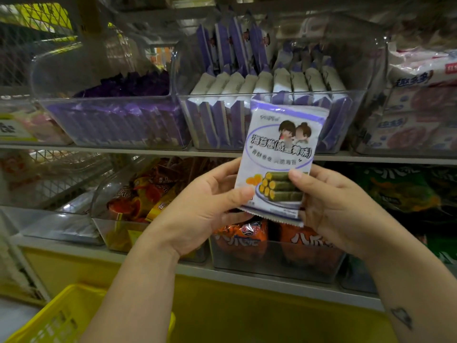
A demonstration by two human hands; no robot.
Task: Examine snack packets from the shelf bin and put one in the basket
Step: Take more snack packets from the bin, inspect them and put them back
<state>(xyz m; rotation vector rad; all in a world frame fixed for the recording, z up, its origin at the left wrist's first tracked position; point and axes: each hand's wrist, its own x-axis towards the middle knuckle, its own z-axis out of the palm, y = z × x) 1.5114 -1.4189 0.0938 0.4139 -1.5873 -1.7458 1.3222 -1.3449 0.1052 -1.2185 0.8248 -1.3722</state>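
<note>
Snack packet (279, 154), white and purple: being held upright in front of its clear shelf bin (272, 95), left hand (210, 206) and right hand (329, 206) both pinching its lower edges, examining underway, placing in yellow basket (57, 315) below-left remaining.

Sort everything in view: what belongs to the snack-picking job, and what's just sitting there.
Job: held snack packet; clear bin of matching packets; yellow basket.
Just there: dark purple packets; orange bags; green bags; pink-and-white packs.
</note>
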